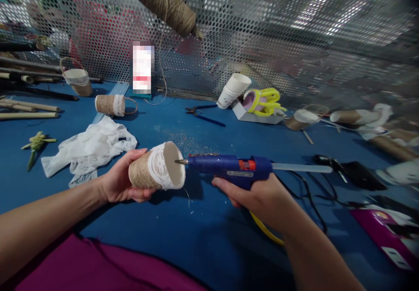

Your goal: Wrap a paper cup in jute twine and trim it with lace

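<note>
My left hand (126, 182) is wrapped round a paper cup (140, 171) covered in brown twine, with a band of white lace near its rim. The cup lies tilted, its mouth facing right. In my right hand (252, 190) is a blue glue gun (212, 165), a pale glue stick (304, 168) sticking out of its back end. The metal nozzle points left and overlaps the cup's mouth; whether it touches the inside I cannot tell. A thin strand hangs below the cup. Beside my left wrist lies a crumpled heap of white lace (94, 145).
Behind stand a twine-wrapped cup with handle (80, 83) and another lying down (108, 105). Pliers (206, 115), stacked paper cups (232, 91) and yellow-handled scissors (265, 101) lie farther back. A twine spool (166, 7) hangs on the mesh. Black cords and a purple power strip (379, 234) are at right.
</note>
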A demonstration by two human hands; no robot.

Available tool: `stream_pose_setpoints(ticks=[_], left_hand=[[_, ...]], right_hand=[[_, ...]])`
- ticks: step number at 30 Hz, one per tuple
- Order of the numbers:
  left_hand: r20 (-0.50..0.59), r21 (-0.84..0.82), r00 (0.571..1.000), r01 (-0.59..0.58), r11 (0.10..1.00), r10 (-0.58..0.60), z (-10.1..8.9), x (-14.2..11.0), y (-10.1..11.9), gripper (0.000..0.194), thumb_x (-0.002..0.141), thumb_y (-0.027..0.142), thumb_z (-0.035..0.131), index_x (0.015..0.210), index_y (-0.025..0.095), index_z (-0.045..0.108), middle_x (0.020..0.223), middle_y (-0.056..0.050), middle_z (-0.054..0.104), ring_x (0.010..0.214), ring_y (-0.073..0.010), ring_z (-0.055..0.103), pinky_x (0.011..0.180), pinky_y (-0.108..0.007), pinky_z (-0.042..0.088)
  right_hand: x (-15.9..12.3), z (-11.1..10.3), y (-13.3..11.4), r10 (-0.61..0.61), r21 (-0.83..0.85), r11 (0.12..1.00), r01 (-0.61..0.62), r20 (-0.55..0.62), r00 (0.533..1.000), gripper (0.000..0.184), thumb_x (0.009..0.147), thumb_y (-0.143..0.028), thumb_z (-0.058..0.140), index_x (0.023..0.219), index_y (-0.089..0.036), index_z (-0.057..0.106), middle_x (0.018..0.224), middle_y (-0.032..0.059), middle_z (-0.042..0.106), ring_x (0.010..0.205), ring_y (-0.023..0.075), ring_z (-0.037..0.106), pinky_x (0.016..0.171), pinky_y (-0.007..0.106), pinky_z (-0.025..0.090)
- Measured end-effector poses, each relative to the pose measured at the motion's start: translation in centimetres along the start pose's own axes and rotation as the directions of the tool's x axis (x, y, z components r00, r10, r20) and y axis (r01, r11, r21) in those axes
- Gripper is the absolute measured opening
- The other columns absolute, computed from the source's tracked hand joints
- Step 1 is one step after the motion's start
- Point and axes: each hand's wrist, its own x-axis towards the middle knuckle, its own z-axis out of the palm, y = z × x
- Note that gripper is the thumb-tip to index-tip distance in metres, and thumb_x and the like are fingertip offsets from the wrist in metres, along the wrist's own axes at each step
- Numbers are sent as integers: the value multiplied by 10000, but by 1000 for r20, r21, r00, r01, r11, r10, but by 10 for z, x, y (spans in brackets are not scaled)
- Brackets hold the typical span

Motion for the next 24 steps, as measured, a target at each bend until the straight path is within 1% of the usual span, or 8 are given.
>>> stream_pose_setpoints(ticks=[5, 11, 13, 16, 18, 20, 22, 24], left_hand=[[-31, 10, 1000, 7, 1000, -7, 1, -1, 0, 527, 711, 609, 458, 839, 109, 566, 524, -64, 589, 382, -77, 436, 340, -156, 180], [-44, 16, 999, 13, 1000, -13, 2, -2, -1, 533, 720, 599, 456, 835, 92, 575, 540, -71, 597, 365, -67, 420, 338, -150, 184], [-37, 36, 999, -16, 999, 18, 2, -1, -1, 506, 723, 579, 473, 839, 98, 576, 573, -76, 610, 393, -75, 457, 341, -145, 213], [1, 94, 990, -143, 985, 144, 3, 3, 0, 425, 741, 505, 516, 874, 106, 578, 647, -80, 634, 458, -89, 518, 376, -146, 306], [33, 140, 969, -248, 959, 246, 4, 4, 1, 401, 740, 455, 554, 952, 116, 572, 735, -81, 647, 540, -112, 564, 446, -173, 395], [41, 189, 954, -300, 935, 298, 4, 5, 0, 436, 724, 402, 604, 1061, 133, 542, 844, -82, 646, 654, -144, 599, 553, -218, 461], [17, 238, 953, -299, 924, 303, 4, 5, -1, 506, 690, 329, 666, 1135, 148, 507, 942, -84, 635, 780, -169, 606, 683, -261, 481], [-13, 301, 957, -274, 913, 291, 4, 4, -1, 563, 650, 250, 717, 1158, 149, 497, 1023, -93, 620, 889, -182, 589, 791, -282, 456]], right_hand=[[0, -2, 4, -120, -7, 993, 119, -9, 993, 305, 674, -448, 635, 527, -216, 503, 414, -29, 503, 393, 115, 479, 448, 262, 437], [3, 1, -1, -52, 4, 999, 52, -1, 999, 312, 674, -423, 638, 498, -228, 470, 399, -37, 490, 397, 116, 473, 468, 265, 433], [3, 1, -2, -47, -23, 999, 48, 28, 999, 348, 684, -432, 627, 466, -223, 454, 391, -34, 487, 394, 110, 467, 473, 263, 425], [2, -1, 0, -48, -53, 997, 53, 97, 994, 406, 703, -453, 608, 421, -213, 442, 382, -24, 485, 394, 103, 460, 478, 259, 413], [2, -3, 3, -84, -4, 996, 85, 110, 990, 360, 722, -454, 592, 479, -203, 505, 379, -33, 477, 383, 99, 441, 461, 256, 393], [2, -5, 5, -150, 78, 986, 144, 79, 986, 299, 750, -449, 562, 602, -190, 575, 377, -48, 462, 364, 94, 412, 425, 247, 355], [4, -6, 6, -204, 118, 973, 200, 28, 979, 292, 775, -442, 533, 656, -184, 597, 373, -50, 453, 361, 93, 400, 403, 241, 318], [5, -7, 6, -219, 103, 971, 218, 3, 976, 299, 788, -437, 520, 643, -187, 600, 369, -45, 450, 361, 91, 394, 393, 241, 296]])
